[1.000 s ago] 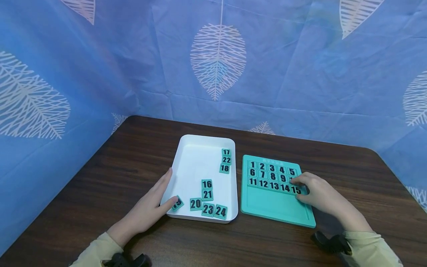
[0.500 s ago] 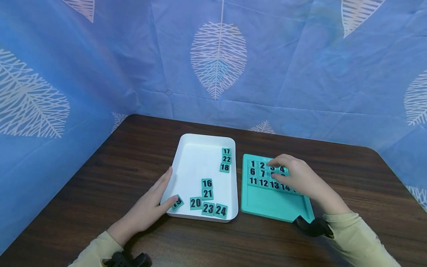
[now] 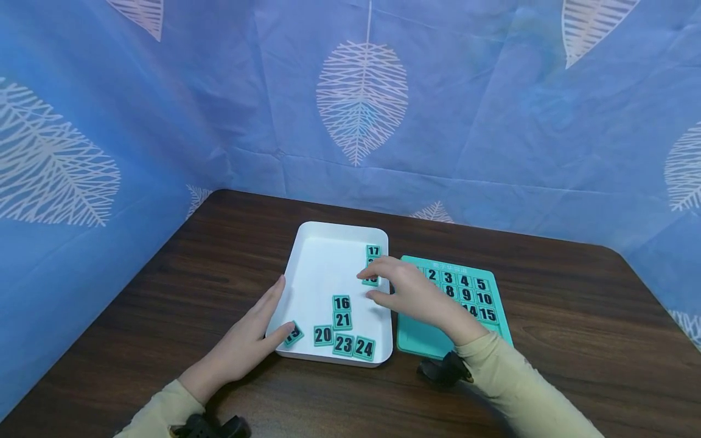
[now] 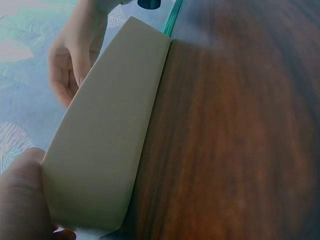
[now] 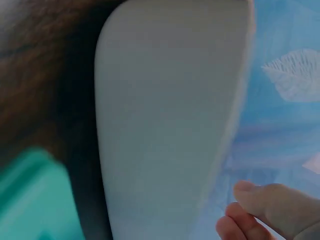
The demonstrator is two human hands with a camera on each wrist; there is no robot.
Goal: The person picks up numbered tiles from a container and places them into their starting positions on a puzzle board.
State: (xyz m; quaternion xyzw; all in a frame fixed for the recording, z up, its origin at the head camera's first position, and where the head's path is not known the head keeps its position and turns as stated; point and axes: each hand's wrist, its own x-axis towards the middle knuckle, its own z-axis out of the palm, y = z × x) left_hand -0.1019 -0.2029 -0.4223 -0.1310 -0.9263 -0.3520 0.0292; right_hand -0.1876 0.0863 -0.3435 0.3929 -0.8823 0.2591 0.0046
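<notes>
A white tray (image 3: 323, 258) lies on the table. My left hand (image 3: 241, 347) holds its left edge near the front corner, thumb over the rim, partly covering a numbered tile (image 3: 296, 334). In the left wrist view, the thumb (image 4: 22, 192) lies over the rim. Above the tray's right side is my right hand (image 3: 416, 295), thumb and index finger apart. It partly hides the tiles below tile 17 (image 3: 373, 250). Whether the fingertips touch them cannot be told. Tiles 16 (image 3: 342, 302), 21, 20, 23 and 24 lie toward the front.
Right of the tray lies a green number board (image 3: 421, 337), its upper rows filled with tiles, partly hidden by the right arm. The dark wooden table (image 3: 575, 316) backs onto a blue cloth (image 3: 465, 121) with leaf prints.
My right hand has moved left from the tile rows of the green board to above the tray's right side, uncovering tiles 5, 10 and 15. The left hand has stayed on the tray.
</notes>
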